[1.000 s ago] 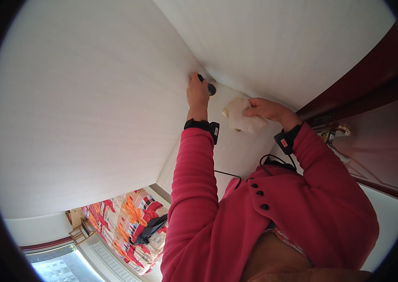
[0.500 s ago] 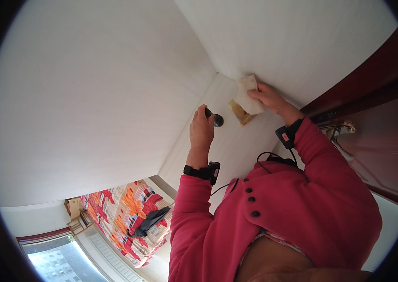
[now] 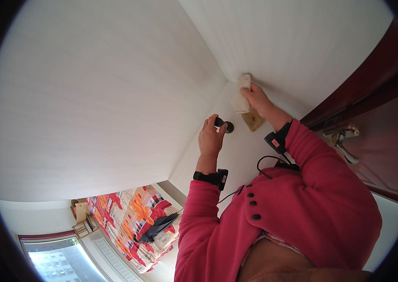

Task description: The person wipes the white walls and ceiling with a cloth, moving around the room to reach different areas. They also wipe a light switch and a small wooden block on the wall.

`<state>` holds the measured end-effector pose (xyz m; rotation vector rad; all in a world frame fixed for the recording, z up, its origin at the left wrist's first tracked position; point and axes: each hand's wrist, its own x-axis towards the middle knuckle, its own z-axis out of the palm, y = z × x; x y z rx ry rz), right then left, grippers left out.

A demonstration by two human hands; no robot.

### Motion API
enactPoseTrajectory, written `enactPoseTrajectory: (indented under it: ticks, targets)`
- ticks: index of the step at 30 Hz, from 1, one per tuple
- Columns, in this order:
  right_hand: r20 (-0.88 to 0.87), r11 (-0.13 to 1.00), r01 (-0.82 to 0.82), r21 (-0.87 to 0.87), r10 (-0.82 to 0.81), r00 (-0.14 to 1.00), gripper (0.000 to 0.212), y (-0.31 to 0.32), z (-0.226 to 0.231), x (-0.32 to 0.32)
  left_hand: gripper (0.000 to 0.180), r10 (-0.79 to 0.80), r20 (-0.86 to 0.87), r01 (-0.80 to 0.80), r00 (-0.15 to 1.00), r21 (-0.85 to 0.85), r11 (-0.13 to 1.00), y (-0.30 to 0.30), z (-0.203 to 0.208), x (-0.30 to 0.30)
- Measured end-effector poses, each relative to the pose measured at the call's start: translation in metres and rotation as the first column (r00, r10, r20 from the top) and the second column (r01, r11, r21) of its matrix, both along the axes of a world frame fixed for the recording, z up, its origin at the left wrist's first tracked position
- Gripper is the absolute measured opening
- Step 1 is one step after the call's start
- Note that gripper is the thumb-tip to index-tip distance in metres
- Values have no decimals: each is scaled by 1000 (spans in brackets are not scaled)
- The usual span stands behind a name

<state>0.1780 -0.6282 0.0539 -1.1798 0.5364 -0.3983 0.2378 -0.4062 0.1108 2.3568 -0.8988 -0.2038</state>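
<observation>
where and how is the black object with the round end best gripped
Probably by the narrower part, coming from the left with thumb and fingers on opposite sides, much as the left hand holds it: the black object flares into a wide round end on the right, so that side looks more awkward to pinch.

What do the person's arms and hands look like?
The left sleeve and right sleeve are long and pinkish-red. Each wrist has a black band with a boxy black module; the right module bears a small reddish label. Thin black cables show nearby. The left hand and right hand are bare.
</observation>
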Motion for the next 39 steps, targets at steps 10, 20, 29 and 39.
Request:
enactPoseTrajectory:
  ticks: [10,20,29,39]
  targets:
    - [134,731,223,-645,-179,975,24,0,124,48,29,-47,272,144,961,-350,926,-6,83,40]
    - [498,263,473,-841,37,866,26,-17,218,135,27,-159,329,319,931,-518,794,-87,194,114]
    - [369,550,356,-755,-92,925,18,-6,81,140,20,-244,302,340,922,-322,884,-100,86,129]
    - [-6,728,70,-682,-101,995,27,-4,-80,127,31,-389,-142,393,910,1,920,-68,-40,144]
